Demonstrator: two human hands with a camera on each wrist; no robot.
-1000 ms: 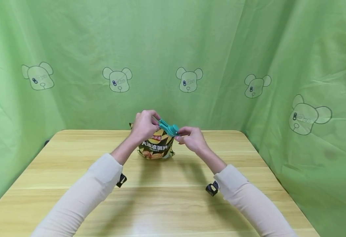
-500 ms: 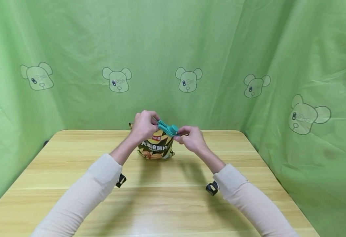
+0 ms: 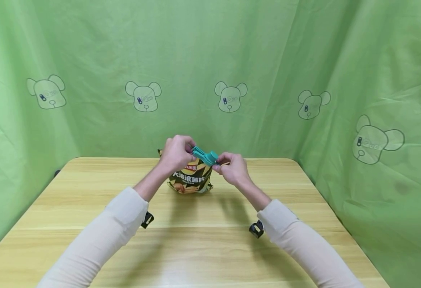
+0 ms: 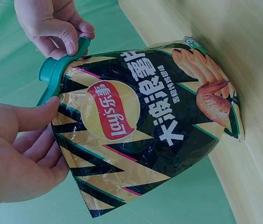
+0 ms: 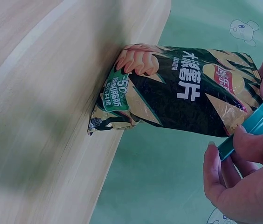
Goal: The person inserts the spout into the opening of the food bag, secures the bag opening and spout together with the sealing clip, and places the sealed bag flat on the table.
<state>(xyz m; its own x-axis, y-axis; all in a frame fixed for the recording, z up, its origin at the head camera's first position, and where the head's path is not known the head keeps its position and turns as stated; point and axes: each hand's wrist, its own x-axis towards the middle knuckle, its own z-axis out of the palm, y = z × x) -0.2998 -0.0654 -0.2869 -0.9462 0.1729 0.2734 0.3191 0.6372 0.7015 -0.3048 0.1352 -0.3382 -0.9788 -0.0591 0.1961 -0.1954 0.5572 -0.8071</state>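
Observation:
A black and gold bag of potato chips (image 3: 189, 178) stands upright on the table, its printed front toward me. Across the right part of its top edge sits a teal bag clip (image 3: 206, 157) with a round cap (image 4: 45, 72). My left hand (image 3: 175, 153) pinches the bag's top edge beside the clip's left end, thumb in front and fingers partly hidden behind the bag. At the other end, my right hand (image 3: 233, 169) pinches the clip (image 5: 257, 119) between thumb and fingers. The bag's upper left corner is partly covered by my left hand.
The bag stands toward the far side of the wooden table (image 3: 203, 252). Green curtains (image 3: 185, 52) with bear-head outlines hang behind and at both sides. Black wrist mounts (image 3: 256, 229) show below both cuffs.
The hands, clip and bag stay nearly in place. Only slight shifts of the fingers and right wrist show.

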